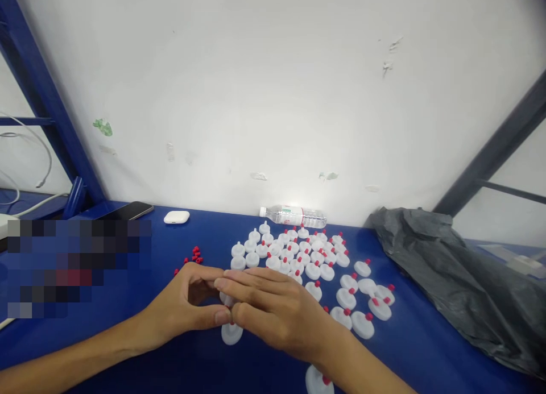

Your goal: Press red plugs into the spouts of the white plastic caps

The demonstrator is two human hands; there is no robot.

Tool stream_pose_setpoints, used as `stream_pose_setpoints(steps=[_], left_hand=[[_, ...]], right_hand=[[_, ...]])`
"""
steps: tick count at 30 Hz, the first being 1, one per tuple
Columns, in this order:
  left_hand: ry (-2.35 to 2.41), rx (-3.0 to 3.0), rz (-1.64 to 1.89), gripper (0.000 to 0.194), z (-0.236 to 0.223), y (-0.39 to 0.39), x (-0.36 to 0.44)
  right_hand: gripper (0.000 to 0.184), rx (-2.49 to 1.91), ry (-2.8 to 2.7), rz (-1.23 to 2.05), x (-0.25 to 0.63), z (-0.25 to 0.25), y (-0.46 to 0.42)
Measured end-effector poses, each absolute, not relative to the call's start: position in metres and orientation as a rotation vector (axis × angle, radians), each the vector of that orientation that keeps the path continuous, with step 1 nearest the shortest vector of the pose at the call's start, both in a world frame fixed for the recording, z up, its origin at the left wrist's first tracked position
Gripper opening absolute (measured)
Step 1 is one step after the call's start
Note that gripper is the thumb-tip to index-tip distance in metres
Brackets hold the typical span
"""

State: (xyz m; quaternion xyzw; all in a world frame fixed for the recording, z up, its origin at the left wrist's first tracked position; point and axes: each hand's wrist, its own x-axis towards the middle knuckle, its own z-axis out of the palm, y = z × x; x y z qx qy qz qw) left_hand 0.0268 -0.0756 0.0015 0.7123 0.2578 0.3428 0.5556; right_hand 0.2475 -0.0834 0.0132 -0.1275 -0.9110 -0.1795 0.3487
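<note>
My left hand (187,303) and my right hand (273,311) meet fingertip to fingertip low over the blue table (128,348). Both are closed in a pinch around a small white plastic piece (227,301), which the fingers mostly hide. A white round disc (231,333) lies just below the pinch. Behind my hands spreads a crowd of several white discs with red caps (307,257). A small pile of loose red caps (194,256) lies just beyond my left hand.
A clear water bottle (294,215) lies against the white wall. A white earbud case (176,216) and a dark phone (128,210) sit at the back left. A grey plastic bag (452,280) covers the right side. One more capped disc (318,381) lies near my right forearm.
</note>
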Motion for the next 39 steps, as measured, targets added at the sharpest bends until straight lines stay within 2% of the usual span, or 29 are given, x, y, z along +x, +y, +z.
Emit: stream_pose_setpoints(steps=[6, 10, 13, 16, 20, 22, 25, 33, 36, 39], left_hand=[[0.649, 1.701, 0.804, 0.020, 0.003, -0.073, 0.027], [0.691, 1.803, 0.798, 0.025, 0.001, -0.073, 0.025], [0.759, 1.993, 0.925, 0.032, 0.002, -0.075, 0.022], [0.806, 2.310, 0.977, 0.041, 0.003, -0.074, 0.018], [1.177, 2.826, 0.974, 0.026, -0.004, -0.061, 0.012], [1.408, 2.974, 0.887, 0.029, -0.012, -0.052, 0.008], [1.613, 3.023, 0.769, 0.035, -0.023, -0.044, 0.003], [1.514, 2.948, 0.674, 0.032, -0.027, -0.045, 0.003], [1.519, 3.001, 0.655, 0.032, -0.025, -0.045, 0.004], [1.749, 3.100, 0.639, 0.032, -0.022, -0.046, 0.004]], right_hand=[[0.026, -0.368, -2.320, -0.406, 0.244, 0.007, -0.082], [0.029, -0.387, -2.348, -0.435, 0.245, 0.007, -0.081], [0.031, -0.397, -2.325, -0.426, 0.247, 0.008, -0.080], [0.023, -0.430, -2.368, -0.385, 0.249, 0.007, -0.078], [0.022, -0.606, -2.456, -0.324, 0.250, 0.003, -0.074], [0.019, -0.675, -2.474, -0.289, 0.251, 0.001, -0.071], [0.020, -0.772, -2.512, -0.225, 0.252, -0.001, -0.070], [0.030, -0.998, -2.627, -0.192, 0.254, 0.003, -0.071], [0.029, -1.024, -2.616, -0.196, 0.253, 0.003, -0.071], [0.024, -1.033, -2.605, -0.196, 0.253, 0.003, -0.071]])
